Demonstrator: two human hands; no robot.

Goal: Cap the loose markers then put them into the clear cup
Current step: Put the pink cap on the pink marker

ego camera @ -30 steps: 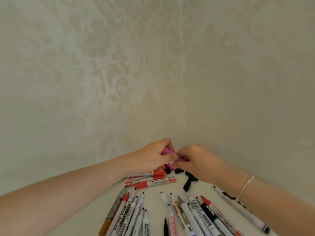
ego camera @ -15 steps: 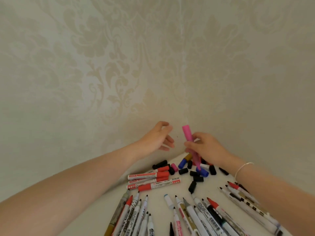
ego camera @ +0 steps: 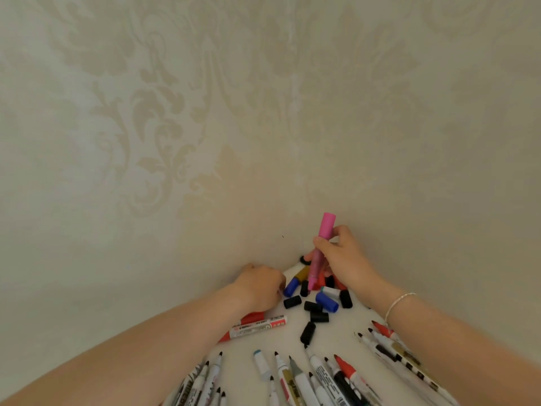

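the right hand [ego camera: 347,259] grips a capped pink marker [ego camera: 320,247] upright, above a scatter of loose black caps [ego camera: 292,302] and blue caps [ego camera: 327,302] on the white desk [ego camera: 289,344]. the left hand [ego camera: 259,285] reaches down among the caps with fingers curled; whether it holds anything cannot be told. uncapped markers [ego camera: 295,376] lie in rows nearer the person. the clear cup does not show.

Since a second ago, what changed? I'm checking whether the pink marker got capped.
Both hands were pressing the pink marker together; now the right hand alone holds it upright, capped, and the left hand has dropped to the table by the loose caps. The uncapped markers in front stayed put.
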